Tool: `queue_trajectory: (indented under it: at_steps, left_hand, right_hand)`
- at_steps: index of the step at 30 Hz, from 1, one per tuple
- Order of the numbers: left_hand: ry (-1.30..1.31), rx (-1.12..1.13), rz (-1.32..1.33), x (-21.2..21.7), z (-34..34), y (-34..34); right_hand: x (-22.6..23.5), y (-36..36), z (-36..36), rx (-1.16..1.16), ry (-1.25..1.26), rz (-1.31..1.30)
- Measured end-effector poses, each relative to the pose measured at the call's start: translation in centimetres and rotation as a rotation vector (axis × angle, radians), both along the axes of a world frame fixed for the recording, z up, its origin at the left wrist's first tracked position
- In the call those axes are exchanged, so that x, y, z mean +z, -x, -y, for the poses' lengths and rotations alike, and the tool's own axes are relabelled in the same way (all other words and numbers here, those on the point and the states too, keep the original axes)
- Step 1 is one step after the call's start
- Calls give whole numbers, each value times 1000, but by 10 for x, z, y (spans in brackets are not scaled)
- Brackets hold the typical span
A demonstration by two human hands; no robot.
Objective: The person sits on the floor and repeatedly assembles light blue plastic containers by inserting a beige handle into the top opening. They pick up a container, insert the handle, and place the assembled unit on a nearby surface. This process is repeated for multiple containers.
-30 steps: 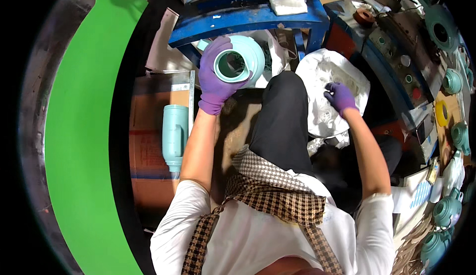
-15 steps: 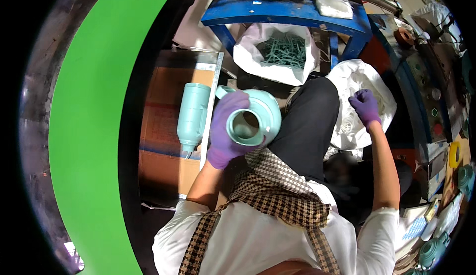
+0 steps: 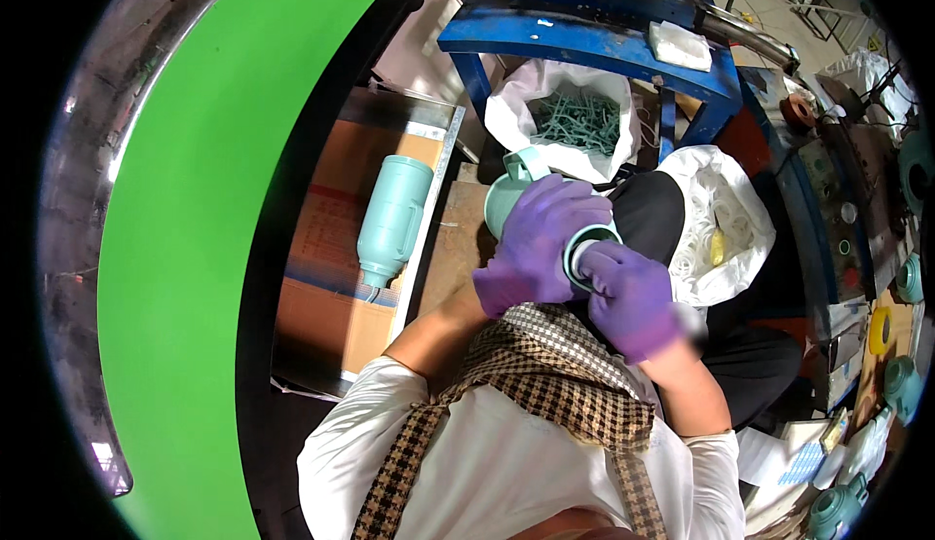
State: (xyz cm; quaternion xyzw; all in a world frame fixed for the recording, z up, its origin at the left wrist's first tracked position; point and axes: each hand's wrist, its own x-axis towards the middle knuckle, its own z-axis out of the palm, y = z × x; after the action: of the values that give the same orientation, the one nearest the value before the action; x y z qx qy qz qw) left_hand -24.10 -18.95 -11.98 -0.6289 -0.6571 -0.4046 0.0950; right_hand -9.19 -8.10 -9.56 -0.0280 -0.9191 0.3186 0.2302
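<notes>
A teal plastic flask shell (image 3: 501, 201) with a side handle lies tilted above my lap. Wrapped over its shoulder, my left hand (image 3: 545, 238) in a purple glove grips it from above. Its round mouth (image 3: 606, 232) points toward my right side. At that mouth my gloved right hand (image 3: 628, 301) is closed, fingers pressed together on a white ring (image 3: 581, 254) that shows just inside the rim. The fingertips of the right hand are partly hidden by the opening. A blurred white spot (image 3: 691, 322) is beside my right wrist; I cannot make out what it is.
Another teal flask shell (image 3: 394, 214) lies on a cardboard box (image 3: 331, 199) to the left. A white sack (image 3: 755, 262) holds white rings and a yellow piece (image 3: 718, 246); another sack (image 3: 506, 111) holds green strips. Behind stands a blue metal bench (image 3: 584, 38). A green surface (image 3: 185, 248) curves along the left.
My right hand has come from over the sack of rings to the shell's mouth, where a white ring now shows. The shell has turned its mouth rightward, and my left hand now covers its top.
</notes>
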Motion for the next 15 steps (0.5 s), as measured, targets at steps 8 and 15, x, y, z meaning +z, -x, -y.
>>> queue_trajectory:
  at_steps: [8,15]
  left_hand:
    - [48,-6,-71,-7,-1,-19]
    - [31,-33,-179,-22,-9,-30]
  right_hand:
    - [-27,-15,9,-126,-117,44]
    - [-55,-33,-7,79,102,94]
